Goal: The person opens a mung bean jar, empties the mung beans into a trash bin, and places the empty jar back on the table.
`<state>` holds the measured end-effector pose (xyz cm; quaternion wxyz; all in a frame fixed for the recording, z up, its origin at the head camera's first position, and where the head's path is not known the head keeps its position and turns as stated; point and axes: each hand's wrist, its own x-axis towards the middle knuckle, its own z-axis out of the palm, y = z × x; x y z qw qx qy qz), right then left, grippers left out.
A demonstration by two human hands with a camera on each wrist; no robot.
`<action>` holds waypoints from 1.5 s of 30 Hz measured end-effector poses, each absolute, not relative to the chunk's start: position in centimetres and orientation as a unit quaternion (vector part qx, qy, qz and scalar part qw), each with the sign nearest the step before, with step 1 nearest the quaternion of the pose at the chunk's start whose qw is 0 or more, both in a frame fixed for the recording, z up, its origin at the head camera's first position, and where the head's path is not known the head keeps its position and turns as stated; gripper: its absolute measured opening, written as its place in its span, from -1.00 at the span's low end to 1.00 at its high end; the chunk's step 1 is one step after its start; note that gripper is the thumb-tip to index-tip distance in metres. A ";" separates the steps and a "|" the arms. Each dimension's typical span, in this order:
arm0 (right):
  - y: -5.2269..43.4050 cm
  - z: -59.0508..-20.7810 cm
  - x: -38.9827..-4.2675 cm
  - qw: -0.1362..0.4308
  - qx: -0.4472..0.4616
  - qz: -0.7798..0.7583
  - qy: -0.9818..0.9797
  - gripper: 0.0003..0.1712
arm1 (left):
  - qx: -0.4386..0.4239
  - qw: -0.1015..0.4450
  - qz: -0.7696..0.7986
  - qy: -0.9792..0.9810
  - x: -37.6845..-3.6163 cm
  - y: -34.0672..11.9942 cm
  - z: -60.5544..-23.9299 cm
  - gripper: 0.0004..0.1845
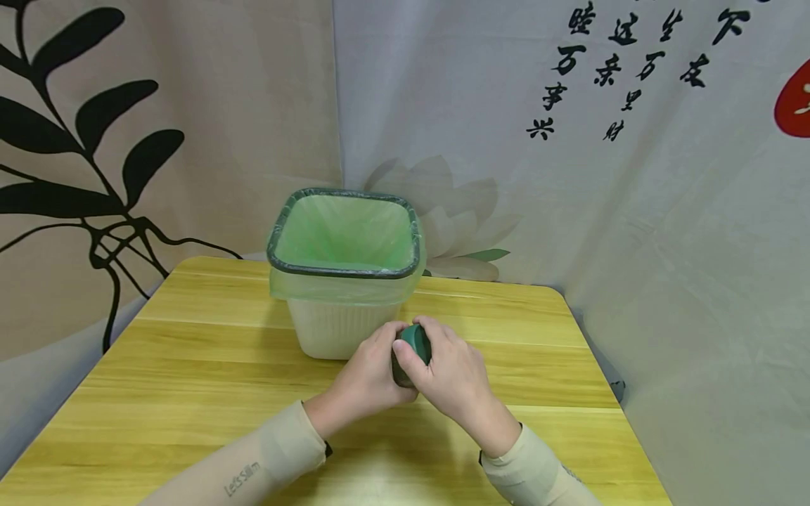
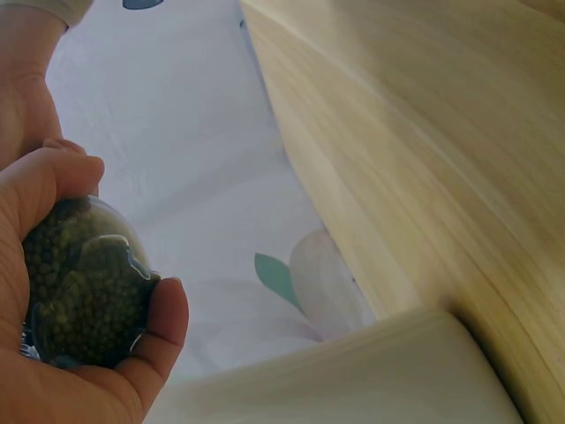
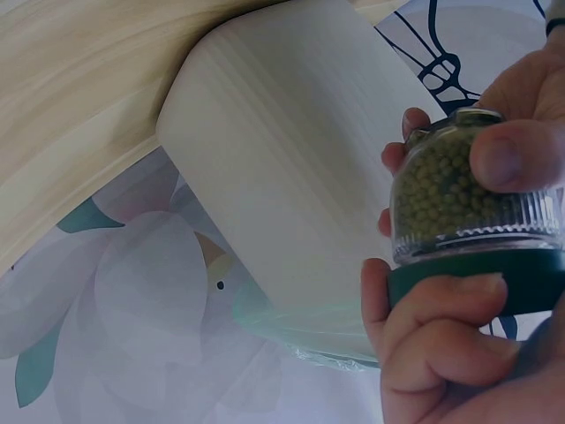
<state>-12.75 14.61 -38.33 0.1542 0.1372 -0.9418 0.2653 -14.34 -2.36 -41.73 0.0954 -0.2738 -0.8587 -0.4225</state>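
Both hands are together around a small clear jar (image 3: 441, 199) of round green beans, just in front of the bin on the table. My left hand (image 1: 373, 372) grips the jar's body, its thumb and fingers curled round the glass. Over the dark green lid (image 1: 414, 339) are the curled fingers and thumb of my right hand (image 1: 458, 369). Close up in the left wrist view, the beans (image 2: 88, 309) show through the jar's rounded base. The lid sits on the jar in the right wrist view, and fingers hide part of it.
A whitish ribbed bin (image 1: 342, 330) stands at the back of the wooden table (image 1: 190, 393), just beyond the hands. A green plastic liner (image 1: 344, 242) covers its inside and folds over the dark rim. Printed cloth (image 1: 633, 211) hangs behind the table.
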 end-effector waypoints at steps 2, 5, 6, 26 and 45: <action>14.7 -38.3 -12.7 0.159 0.141 0.260 -0.942 -0.36 | -0.276 0.092 -0.424 -0.858 -14.4 -2.4 -41.7 -0.09; 14.7 -38.4 -12.7 0.168 0.150 0.251 -0.942 -0.36 | -0.280 0.086 -0.427 -0.856 -14.5 -2.5 -41.8 -0.09; 14.7 -38.4 -12.7 0.172 0.154 0.247 -0.941 -0.36 | -0.281 0.083 -0.429 -0.854 -14.5 -2.6 -41.7 -0.09; 14.7 -38.2 -12.7 0.189 0.157 0.227 -0.942 -0.34 | -0.267 0.107 -0.436 -0.853 -14.4 -2.4 -41.9 -0.10; 14.2 -38.0 -12.7 0.140 0.107 0.274 -0.945 -0.28 | -0.260 0.214 -0.362 -0.869 -13.9 -1.5 -42.5 -0.08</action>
